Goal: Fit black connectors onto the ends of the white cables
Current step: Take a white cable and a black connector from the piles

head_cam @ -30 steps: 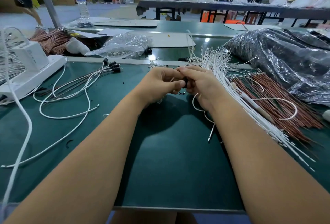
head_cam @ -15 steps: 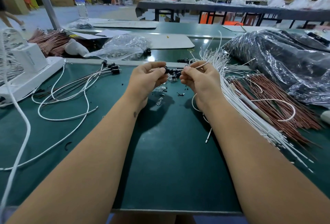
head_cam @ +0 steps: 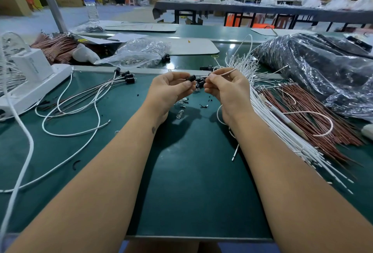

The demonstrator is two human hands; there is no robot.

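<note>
Hands are sitting as before, slightly apart now. Left hand (head_cam: 169, 89) is pinching one black connector (head_cam: 191, 78); right hand (head_cam: 228, 89) is pinching one white cable (head_cam: 227, 73) at 12 o'clock; four finished cables (head_cam: 125, 75) are lying at 10 o'clock.

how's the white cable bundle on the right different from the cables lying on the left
The white cable bundle lies packed tight and straight, its ends bare. The cables on the left are few, loosely looped, and carry black connectors at their far ends. Both lie on the green table.
</note>
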